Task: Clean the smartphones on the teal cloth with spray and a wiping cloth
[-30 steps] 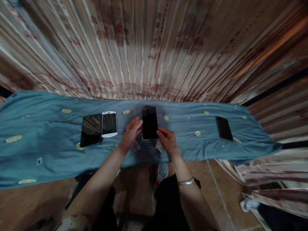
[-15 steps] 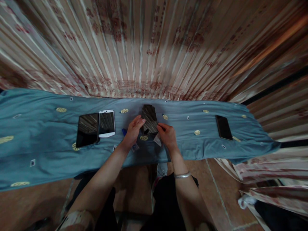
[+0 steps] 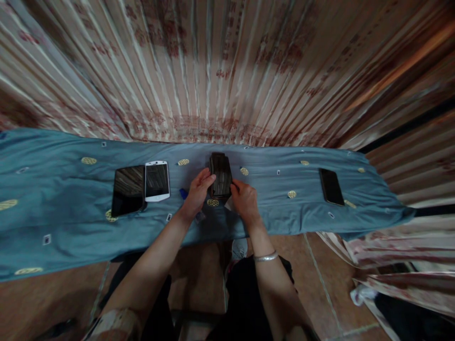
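Beyond the handheld phone (image 3: 222, 176), illegible curtain lettering (image 3: 227, 40).

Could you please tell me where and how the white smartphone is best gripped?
Probably its long right edge, from the right: the white smartphone lies flat, its left edge close against the black touchscreen device, with blue cloth along the right.

Dark rectangular phone (image 3: 222, 176), glossy side up, streaked with faint reflections, over blue cloth (image 3: 270, 208)
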### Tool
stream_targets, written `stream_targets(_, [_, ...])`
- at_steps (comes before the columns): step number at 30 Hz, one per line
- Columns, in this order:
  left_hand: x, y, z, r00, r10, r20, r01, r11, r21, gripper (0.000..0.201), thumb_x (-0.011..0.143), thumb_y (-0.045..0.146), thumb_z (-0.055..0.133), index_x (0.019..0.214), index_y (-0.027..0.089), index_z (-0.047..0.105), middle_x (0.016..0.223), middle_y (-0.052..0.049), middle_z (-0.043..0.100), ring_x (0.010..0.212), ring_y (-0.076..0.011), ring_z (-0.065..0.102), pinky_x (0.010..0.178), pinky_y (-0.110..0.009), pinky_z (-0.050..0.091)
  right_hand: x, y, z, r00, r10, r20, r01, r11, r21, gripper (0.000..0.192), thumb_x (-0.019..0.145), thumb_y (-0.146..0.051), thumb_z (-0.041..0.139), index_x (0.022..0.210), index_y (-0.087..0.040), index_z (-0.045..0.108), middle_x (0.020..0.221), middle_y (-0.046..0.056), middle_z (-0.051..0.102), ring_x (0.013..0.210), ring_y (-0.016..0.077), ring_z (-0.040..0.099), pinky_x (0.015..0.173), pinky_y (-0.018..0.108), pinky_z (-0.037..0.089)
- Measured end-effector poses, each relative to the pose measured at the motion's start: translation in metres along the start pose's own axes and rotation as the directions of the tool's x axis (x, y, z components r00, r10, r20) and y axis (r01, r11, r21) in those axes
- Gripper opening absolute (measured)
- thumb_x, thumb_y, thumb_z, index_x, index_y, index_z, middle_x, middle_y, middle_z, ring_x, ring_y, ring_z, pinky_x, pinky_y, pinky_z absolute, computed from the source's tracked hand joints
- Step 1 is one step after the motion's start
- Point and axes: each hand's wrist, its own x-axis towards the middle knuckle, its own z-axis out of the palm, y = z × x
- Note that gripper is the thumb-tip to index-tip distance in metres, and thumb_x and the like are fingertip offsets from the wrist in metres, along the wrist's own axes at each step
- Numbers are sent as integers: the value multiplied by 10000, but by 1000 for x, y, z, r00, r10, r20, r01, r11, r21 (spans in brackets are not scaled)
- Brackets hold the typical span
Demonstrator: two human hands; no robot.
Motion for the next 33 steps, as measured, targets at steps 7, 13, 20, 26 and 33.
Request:
stream_targets(7, [1, -1, -1, 1000, 6, -11, -6, 1000, 27, 433, 701, 265, 812, 1107, 167, 697, 1311, -129, 692, 1319, -264, 580, 1116, -373, 424, -5, 3, 8, 995, -93, -25, 94, 995, 23, 281, 979, -287, 487, 1056, -206, 745, 897, 146, 775, 862, 250, 739, 866, 383, 562])
stream_targets(13, [0, 0, -1, 1000, 17, -9, -16, 999, 39, 433, 698, 263, 826, 1104, 177, 703, 1310, -124, 692, 1331, -271, 569, 1123, -377, 417, -7, -1, 9, 997, -82, 7, 82, 997, -5, 270, 981, -269, 482, 1007, -202, 741, 884, 152, 758, 841, 249, 733, 870, 390, 558])
stream_targets(20, [0, -1, 0, 1000, 20, 7, -21, 999, 44, 463, 683, 274, 827, 1111, 153, 701, 1312, -153, 684, 1294, -277, 593, 1123, -389, 415, -8, -10, -6, 998, -67, -15, 67, 998, -5, 281, 957, -212, 481, 1045, -182, 746, 957, 157, 765, 925, 267, 734, 893, 392, 554])
stream_targets(26, [-11, 7, -4, 990, 137, -43, -131, 985, 109, 407, 647, 253, 850, 1034, 210, 733, 1292, -84, 688, 1292, -264, 572, 1079, -368, 453, -8, -24, -21, 994, -37, -106, 60, 972, 226, 268, 922, -316, 560, 1048, -216, 774, 1050, 83, 802, 981, 234, 741, 888, 347, 571])
stream_targets(33, [-53, 27, -24, 988, 75, 133, -93, 987, 131, 367, 651, 383, 858, 959, 198, 785, 1033, -74, 776, 1038, -255, 687, 1006, -388, 488, -11, -40, -9, 1000, 3, -26, 11, 847, 532, 294, 885, -379, 599, 1038, -206, 782, 1014, 65, 812, 942, 209, 747, 881, 336, 586])
